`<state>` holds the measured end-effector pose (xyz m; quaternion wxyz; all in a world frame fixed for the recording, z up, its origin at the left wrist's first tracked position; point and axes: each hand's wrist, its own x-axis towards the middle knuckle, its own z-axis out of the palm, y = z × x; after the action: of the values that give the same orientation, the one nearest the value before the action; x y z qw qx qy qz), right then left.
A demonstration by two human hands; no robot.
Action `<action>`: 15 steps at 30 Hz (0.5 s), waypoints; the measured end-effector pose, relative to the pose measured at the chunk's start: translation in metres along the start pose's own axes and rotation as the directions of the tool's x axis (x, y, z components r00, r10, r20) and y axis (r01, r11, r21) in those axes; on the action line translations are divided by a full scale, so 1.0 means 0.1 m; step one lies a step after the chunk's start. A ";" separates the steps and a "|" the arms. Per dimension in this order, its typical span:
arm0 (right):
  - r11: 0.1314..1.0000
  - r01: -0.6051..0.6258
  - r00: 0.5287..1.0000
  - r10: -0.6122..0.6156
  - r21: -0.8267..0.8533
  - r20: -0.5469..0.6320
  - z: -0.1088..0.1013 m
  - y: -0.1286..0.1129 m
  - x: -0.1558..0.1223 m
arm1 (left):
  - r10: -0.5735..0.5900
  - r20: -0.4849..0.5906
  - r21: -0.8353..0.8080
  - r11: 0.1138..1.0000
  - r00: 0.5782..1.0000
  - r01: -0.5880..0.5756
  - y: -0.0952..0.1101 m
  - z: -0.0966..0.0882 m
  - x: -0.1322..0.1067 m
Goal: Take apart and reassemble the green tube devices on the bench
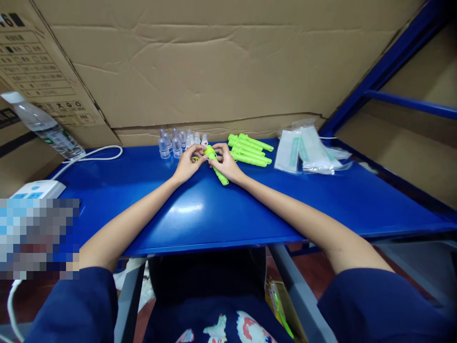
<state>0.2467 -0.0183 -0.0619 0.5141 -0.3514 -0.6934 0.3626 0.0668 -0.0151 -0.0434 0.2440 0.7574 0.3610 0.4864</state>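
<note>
Both my hands meet at the far middle of the blue table (pixel 221 214) around one bright green plastic tube (pixel 218 172). My right hand (pixel 226 164) wraps the tube's upper part, its lower end sticking out toward me. My left hand (pixel 187 164) pinches the tube's top end with curled fingers. Just behind my hands stands a cluster of several small clear bottles (pixel 176 141). A pile of several more green tubes (pixel 250 149) lies to the right of my hands.
Clear plastic bags (pixel 307 151) lie at the far right of the table. A water bottle (pixel 44 126) leans at the far left, with a white cable (pixel 94 155) and a white power strip (pixel 37 189). Cardboard walls (pixel 214 62) stand behind; a blue frame (pixel 392 52) rises at right.
</note>
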 end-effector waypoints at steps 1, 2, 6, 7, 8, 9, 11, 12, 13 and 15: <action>1.000 0.003 1.000 -0.003 -0.003 -0.007 0.00 0.01 0.00 | -0.004 0.002 0.003 1.000 1.000 0.004 0.00 0.00 0.00; 1.000 0.006 1.000 -0.006 -0.008 -0.017 -0.01 0.02 0.01 | -0.009 0.004 0.008 1.000 1.000 0.009 0.01 0.00 0.00; 0.999 0.015 0.998 -0.018 -0.042 -0.067 -0.02 0.05 0.02 | -0.031 0.006 0.012 0.999 1.000 0.031 0.04 0.00 0.00; 0.999 0.008 0.997 -0.011 -0.043 -0.074 -0.03 0.05 0.02 | -0.034 0.006 0.015 0.999 0.999 0.034 0.05 0.00 -0.01; 0.999 -0.005 0.997 0.002 -0.039 -0.078 -0.03 0.05 0.02 | -0.035 0.007 0.020 0.999 0.999 0.035 0.06 0.00 -0.01; 0.999 -0.022 0.997 0.019 -0.031 -0.080 -0.03 0.05 0.02 | -0.033 0.008 0.027 0.999 0.999 0.032 0.07 0.01 -0.01; 0.998 -0.056 0.995 0.054 -0.017 -0.082 -0.03 0.03 0.02 | -0.022 0.011 0.041 0.999 1.000 0.022 0.08 0.01 -0.01; 0.998 -0.067 0.994 0.066 -0.012 -0.085 -0.03 0.03 0.02 | -0.016 0.013 0.046 0.999 1.000 0.016 0.09 0.01 -0.01; 0.997 -0.075 0.993 0.074 -0.006 -0.087 -0.02 0.02 0.02 | -0.012 0.014 0.047 0.999 1.000 0.012 0.09 0.01 -0.02; 0.997 -0.082 0.993 0.083 0.012 -0.089 -0.02 0.01 0.02 | -0.012 0.016 0.044 0.999 1.000 0.011 0.09 0.02 -0.02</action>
<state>0.2484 -0.0160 -0.0615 0.5308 -0.3936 -0.6529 0.3703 0.0708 -0.0224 -0.0383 0.2331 0.7645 0.3737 0.4707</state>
